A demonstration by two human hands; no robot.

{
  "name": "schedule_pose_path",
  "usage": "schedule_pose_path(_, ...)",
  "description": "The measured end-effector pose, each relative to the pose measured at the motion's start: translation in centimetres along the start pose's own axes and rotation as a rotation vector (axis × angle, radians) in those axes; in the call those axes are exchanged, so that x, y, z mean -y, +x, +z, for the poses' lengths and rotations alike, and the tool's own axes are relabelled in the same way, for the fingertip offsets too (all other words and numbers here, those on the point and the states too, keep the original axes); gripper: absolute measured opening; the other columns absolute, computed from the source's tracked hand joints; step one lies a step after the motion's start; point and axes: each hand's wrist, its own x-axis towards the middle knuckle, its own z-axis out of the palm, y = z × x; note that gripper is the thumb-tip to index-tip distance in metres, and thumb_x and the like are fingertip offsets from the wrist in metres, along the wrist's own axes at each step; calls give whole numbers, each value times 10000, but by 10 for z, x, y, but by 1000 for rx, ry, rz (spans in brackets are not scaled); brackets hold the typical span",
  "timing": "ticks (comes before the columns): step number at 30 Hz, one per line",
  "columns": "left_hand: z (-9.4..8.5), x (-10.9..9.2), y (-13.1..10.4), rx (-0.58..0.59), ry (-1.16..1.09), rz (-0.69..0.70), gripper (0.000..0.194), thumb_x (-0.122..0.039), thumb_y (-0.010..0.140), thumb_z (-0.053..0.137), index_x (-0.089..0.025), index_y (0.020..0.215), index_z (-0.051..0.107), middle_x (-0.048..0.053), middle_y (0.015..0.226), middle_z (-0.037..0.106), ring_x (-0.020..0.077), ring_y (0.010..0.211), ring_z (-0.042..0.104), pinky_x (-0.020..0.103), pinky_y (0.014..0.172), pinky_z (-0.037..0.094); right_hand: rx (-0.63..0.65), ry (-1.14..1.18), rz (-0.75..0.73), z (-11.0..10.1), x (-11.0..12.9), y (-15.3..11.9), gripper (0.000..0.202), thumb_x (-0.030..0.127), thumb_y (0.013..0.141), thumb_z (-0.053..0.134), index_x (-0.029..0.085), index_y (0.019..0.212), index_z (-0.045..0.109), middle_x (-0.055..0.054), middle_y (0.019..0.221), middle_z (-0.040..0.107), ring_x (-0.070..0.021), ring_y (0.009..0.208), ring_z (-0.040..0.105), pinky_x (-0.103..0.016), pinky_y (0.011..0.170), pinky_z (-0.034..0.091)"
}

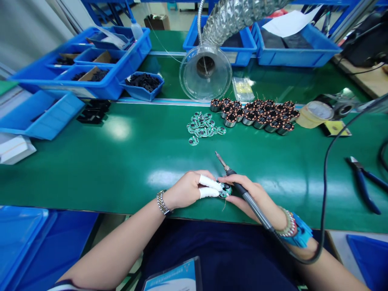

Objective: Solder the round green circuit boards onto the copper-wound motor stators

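My left hand (pixel 194 188), with white covers on two fingers, grips a small round green circuit board (pixel 226 190) near the table's front edge. The fingertips of my right hand (pixel 248 194) touch the same board from the other side. A soldering iron (pixel 248 200) rests across my right hand, its metal tip pointing up and left, away from the board. Thin wire ends hang below the board. Whatever lies under the board is hidden. Farther back is a pile of similar green boards (pixel 201 126), and to its right stand several copper-wound stators (pixel 260 115).
A fume extraction hood (pixel 206 72) hangs behind the boards. Blue bins (pixel 142 95) stand at the back left and back right. A tape roll (pixel 315 113) and pliers (pixel 362 182) lie to the right. The iron's black cable (pixel 325 182) loops past my right forearm.
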Motion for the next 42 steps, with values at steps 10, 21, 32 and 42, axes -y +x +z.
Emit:
schedule_pose_path(10, 4, 3, 4, 55, -171, -52, 58, -182, 660, 671, -142, 684, 635, 7, 787, 575, 105, 704, 579, 237, 677, 482, 0, 4, -1, 0, 1, 0, 387, 194, 806, 557, 203, 1172, 434, -68, 1147, 579, -142, 1048, 556, -291, 897, 463)
schedule_pose_path(21, 16, 5, -14, -144, -4, -37, 78, -215, 722, 621, -158, 757, 661, 43, 841, 642, 130, 745, 600, 239, 693, 489, -3, -25, 5, 1, 1, -3, 400, 190, 812, 541, 208, 1194, 425, -76, 1167, 566, -165, 1074, 546, -332, 918, 460)
schedule_pose_path(32, 18, 4, -15, -170, 273, 148, 84, -139, 751, 525, -165, 715, 596, 21, 764, 631, 114, 702, 569, 230, 676, 461, -28, -45, -11, 4, 1, -5, 424, 174, 806, 542, 207, 1205, 404, -82, 1195, 555, -170, 1116, 522, -360, 953, 441)
schedule_pose_path(42, 19, 4, -15, -185, 257, 159, 92, -125, 734, 520, -169, 686, 584, 22, 743, 630, 116, 682, 569, 231, 653, 457, -293, -232, -212, -23, 40, -25, 444, 74, 727, 574, 221, 1142, 517, -15, 696, 626, -164, 674, 604, -315, 611, 516)
